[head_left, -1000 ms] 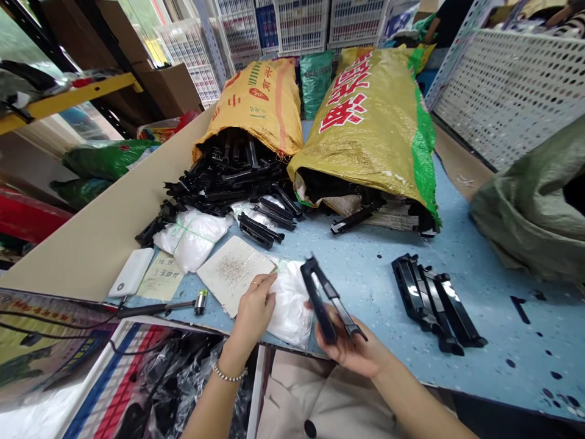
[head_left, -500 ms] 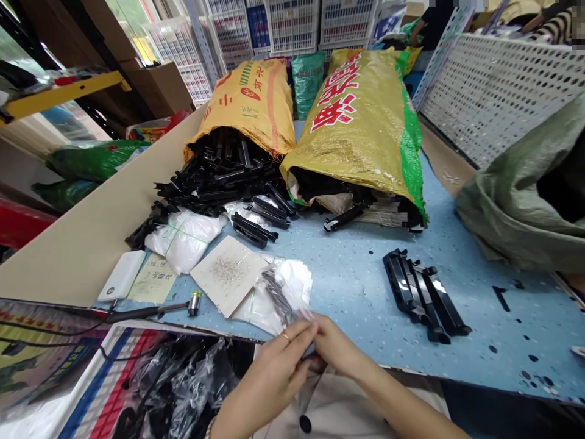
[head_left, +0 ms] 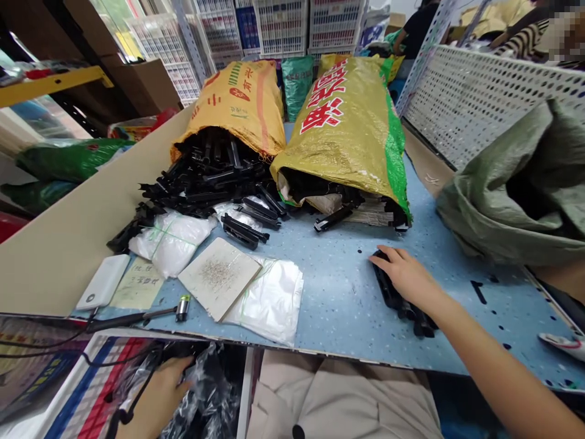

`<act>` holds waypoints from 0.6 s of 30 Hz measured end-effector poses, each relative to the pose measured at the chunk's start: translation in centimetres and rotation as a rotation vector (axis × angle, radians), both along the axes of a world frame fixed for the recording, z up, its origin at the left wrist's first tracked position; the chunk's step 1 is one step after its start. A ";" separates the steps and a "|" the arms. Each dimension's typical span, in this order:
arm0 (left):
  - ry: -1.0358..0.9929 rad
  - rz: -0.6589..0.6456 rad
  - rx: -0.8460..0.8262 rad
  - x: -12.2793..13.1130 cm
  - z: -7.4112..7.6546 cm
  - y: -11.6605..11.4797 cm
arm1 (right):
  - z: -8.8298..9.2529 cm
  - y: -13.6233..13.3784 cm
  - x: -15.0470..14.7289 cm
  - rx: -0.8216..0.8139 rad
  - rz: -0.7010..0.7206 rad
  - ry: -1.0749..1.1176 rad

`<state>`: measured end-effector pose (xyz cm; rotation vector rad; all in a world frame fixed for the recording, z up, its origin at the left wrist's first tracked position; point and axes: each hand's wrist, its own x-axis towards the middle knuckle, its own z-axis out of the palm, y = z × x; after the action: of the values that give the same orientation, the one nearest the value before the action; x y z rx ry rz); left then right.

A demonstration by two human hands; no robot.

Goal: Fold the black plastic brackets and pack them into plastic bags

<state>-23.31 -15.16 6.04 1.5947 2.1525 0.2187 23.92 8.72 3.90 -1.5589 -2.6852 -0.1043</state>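
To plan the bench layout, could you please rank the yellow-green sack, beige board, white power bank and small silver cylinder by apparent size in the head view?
Largest to smallest:
1. yellow-green sack
2. beige board
3. white power bank
4. small silver cylinder
The sack lies farthest yet looks largest, so the order is safe.

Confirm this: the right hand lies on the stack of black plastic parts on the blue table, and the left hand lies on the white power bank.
One part is wrong. In the head view the left hand is below the table's near edge, at crinkled clear plastic bags, apart from the white power bank. The right hand does lie on the stack of black plastic parts on the blue table.
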 end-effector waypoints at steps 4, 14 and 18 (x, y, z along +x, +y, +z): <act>-0.269 -0.078 0.111 8.5 -0.8 5.6 | 0.4 1.0 -2.2 -0.026 0.191 -0.106; -0.442 0.093 0.316 12.1 -4.5 12.9 | 0.3 -0.9 -3.6 -0.558 0.133 0.369; -0.578 0.138 0.243 10.4 -4.3 13.4 | -0.2 -3.2 -6.6 -0.986 -0.121 0.986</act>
<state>-12.94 -1.78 1.75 1.2880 1.8202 0.8967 17.36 5.47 3.71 -1.2886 -1.8135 1.6801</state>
